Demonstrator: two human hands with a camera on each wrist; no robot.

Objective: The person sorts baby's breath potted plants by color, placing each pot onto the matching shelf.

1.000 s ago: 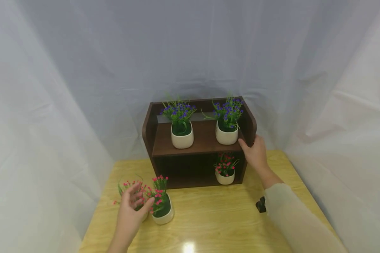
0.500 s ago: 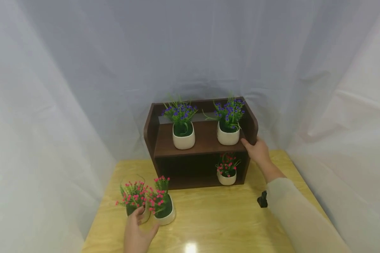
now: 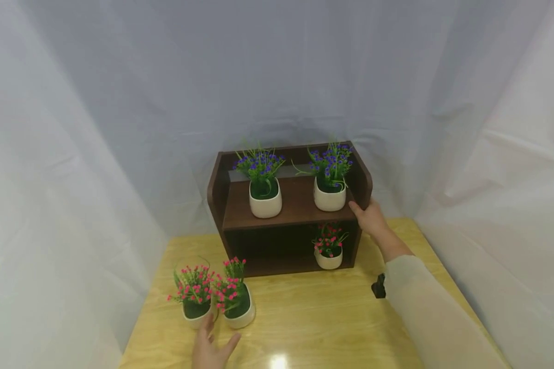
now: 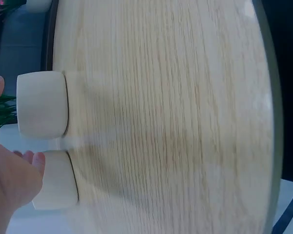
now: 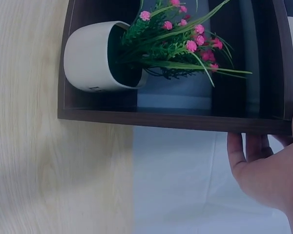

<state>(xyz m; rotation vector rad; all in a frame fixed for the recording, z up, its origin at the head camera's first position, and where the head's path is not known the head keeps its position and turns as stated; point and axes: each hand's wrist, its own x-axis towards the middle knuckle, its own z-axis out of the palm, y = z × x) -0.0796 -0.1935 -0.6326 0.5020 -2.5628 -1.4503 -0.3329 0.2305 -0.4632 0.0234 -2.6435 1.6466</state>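
Left hand point(image 3: 210, 348) fingers: two pink-flowered pots point(image 3: 197, 312) point(image 3: 241, 310) stand side by side straight ahead, touching or nearly so; no way between them. Bare tabletop point(image 3: 314, 318) lies open to the right of the fingertips.

Right hand point(image 3: 371, 218) fingers wrap the shelf point(image 3: 295, 205) side panel. Just inside them a purple-flowered pot point(image 3: 330, 197) crowds the upper board. Below, a pink-flowered pot point(image 5: 100, 58) fills the right corner; the left of that bay is open.

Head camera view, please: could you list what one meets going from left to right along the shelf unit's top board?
Left side panel → left purple-flowered pot → right purple-flowered pot → right hand gripping the shelf unit at its right end.
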